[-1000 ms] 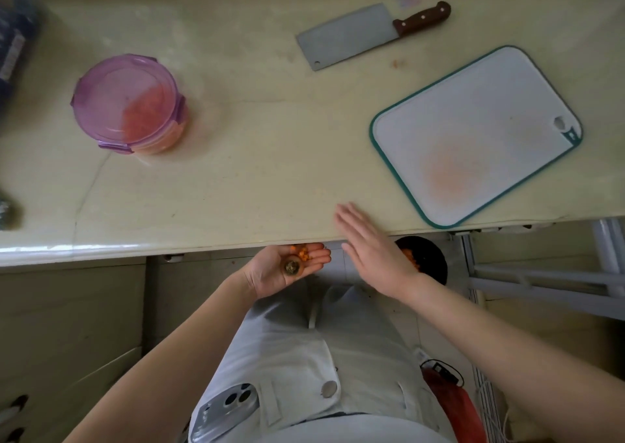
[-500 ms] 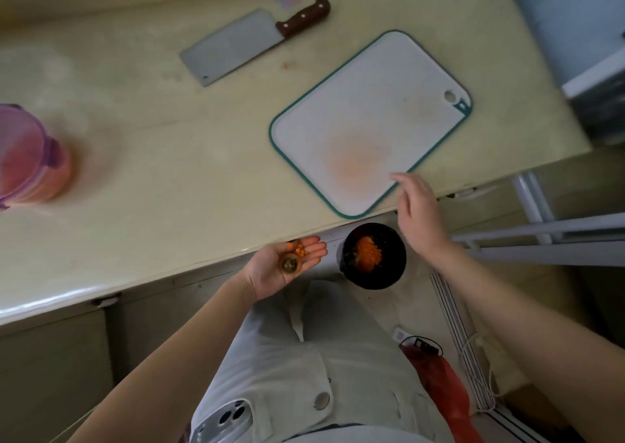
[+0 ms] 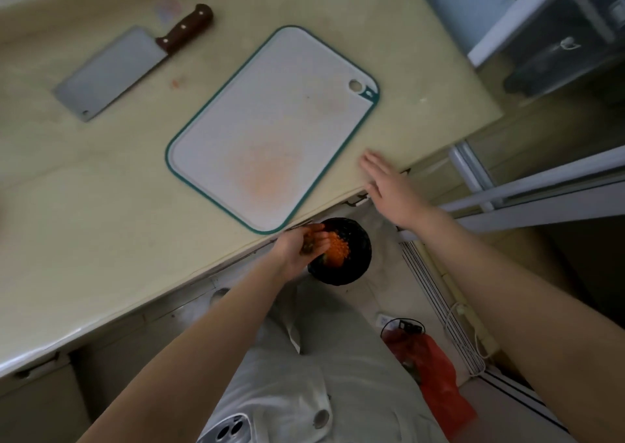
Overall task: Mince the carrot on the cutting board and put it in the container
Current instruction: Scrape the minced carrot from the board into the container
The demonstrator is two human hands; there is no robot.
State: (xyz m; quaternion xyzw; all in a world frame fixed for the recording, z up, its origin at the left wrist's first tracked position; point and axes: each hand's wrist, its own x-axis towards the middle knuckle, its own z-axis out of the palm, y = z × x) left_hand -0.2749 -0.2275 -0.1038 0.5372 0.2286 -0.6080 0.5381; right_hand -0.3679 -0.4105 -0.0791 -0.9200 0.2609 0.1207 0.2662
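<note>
Pale and worn, the bench (image 3: 101, 188) fills the upper left of the view, which has swung right since a second ago, so the purple container that stood toward the bench's left end is now out of sight. Toward the right end, the cutting board (image 3: 270, 114) lies slantwise with one corner at the front edge, bare except for an orange stain. The cleaver (image 3: 111, 70) lies untouched near the back edge, well apart from both hands. Below the front edge, on the floor, a black bin (image 3: 360, 266) holds a heap of carrot scraps (image 3: 338, 249). The right hand (image 3: 389, 185), which was flat at the front edge a second ago, now hovers over that edge just right of the board, fingers straight and together, holding nothing. The left hand (image 3: 291, 249), palm-up under the edge a second ago with a carrot stub and a few orange bits on it, has tipped over the bin's near rim. Its fingers look loosely bent with orange against them, but blur hides whether they grip or let go. Judging by the bare board, mincing and filling are done, and this is only leftover trimmings being binned.
</note>
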